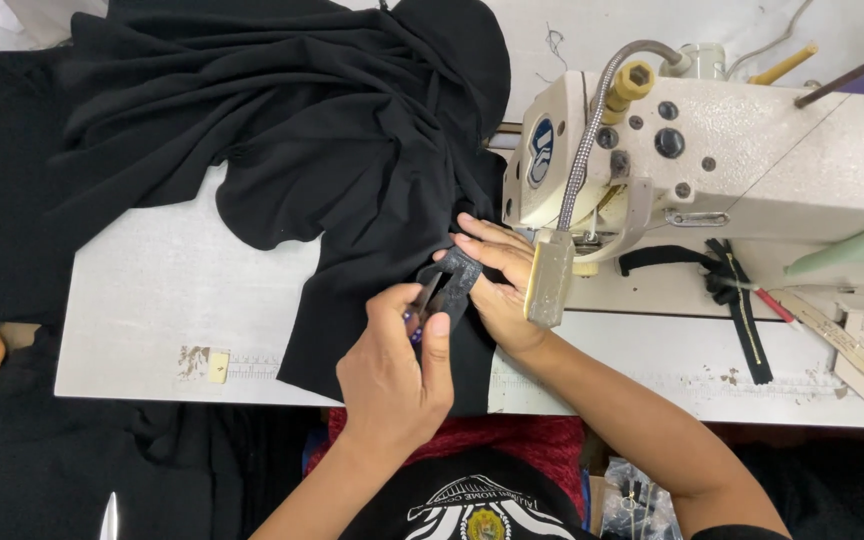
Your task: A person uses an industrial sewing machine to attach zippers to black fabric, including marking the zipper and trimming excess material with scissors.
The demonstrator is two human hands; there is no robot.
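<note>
The white desk is being covered mostly by a big pile of black fabric, which is being left bunched toward the far left corner and draped over the near edge, probably so the weight isn't dragging on the bit being worked. At the far right side the cream sewing machine is being kept right up against the work, with its gooseneck lamp being hung low over the hands. A black zipper is being left lying near the right edge, under the machine arm.

The right hand is being laid flat on the cloth just beside the needle area, fingers together, seemingly to keep the fabric pinned still. The left hand is being curled round small scissors, fingers clamped on the handles. A narrow black strip is being held between both hands; it's looking flat and matte, same dark colour as the cloth.
</note>
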